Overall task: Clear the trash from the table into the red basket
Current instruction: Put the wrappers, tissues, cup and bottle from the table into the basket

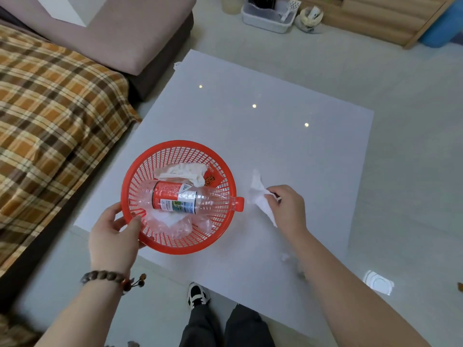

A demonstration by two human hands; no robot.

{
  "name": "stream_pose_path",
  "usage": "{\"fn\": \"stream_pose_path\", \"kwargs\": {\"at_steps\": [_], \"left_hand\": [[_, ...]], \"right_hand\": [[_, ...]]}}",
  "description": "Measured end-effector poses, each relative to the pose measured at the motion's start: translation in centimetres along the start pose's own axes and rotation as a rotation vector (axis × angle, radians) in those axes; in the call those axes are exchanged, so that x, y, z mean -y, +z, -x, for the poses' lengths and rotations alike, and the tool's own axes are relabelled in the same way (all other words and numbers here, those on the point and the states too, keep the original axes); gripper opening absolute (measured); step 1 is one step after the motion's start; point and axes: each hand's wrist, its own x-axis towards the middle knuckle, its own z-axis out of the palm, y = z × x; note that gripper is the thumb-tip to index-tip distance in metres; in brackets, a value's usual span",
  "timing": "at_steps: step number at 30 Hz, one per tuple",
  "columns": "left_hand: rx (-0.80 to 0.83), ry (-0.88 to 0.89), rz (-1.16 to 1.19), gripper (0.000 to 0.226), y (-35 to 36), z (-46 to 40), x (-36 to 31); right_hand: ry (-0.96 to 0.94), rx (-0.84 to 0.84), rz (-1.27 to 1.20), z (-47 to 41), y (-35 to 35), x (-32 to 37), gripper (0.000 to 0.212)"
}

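Bright, glossy glare, wide-angle edge distortion

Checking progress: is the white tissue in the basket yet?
Out. The right hand pinches the white tissue beside the red basket, over the table.

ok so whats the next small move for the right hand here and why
Probably carry the white tissue left over the red basket and let go. The right hand already pinches it just beside the rim, while the left hand holds the basket, which already contains a plastic bottle and other tissue.
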Motion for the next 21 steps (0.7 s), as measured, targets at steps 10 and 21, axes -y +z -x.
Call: {"fn": "stream_pose_path", "kwargs": {"at_steps": [10,21], "left_hand": [[0.126,-0.005,-0.005,0.029,0.6,2.8,-2.2],[0.227,0.058,0.026,0.028,-0.3,3.5,-3.6]], "right_hand": [[-0.355,-0.130,-0.077,6.3,-5.2,15.0,0.010],[-0.349,0.286,0.317,10.0,-1.1,17.2,0.051]]}}
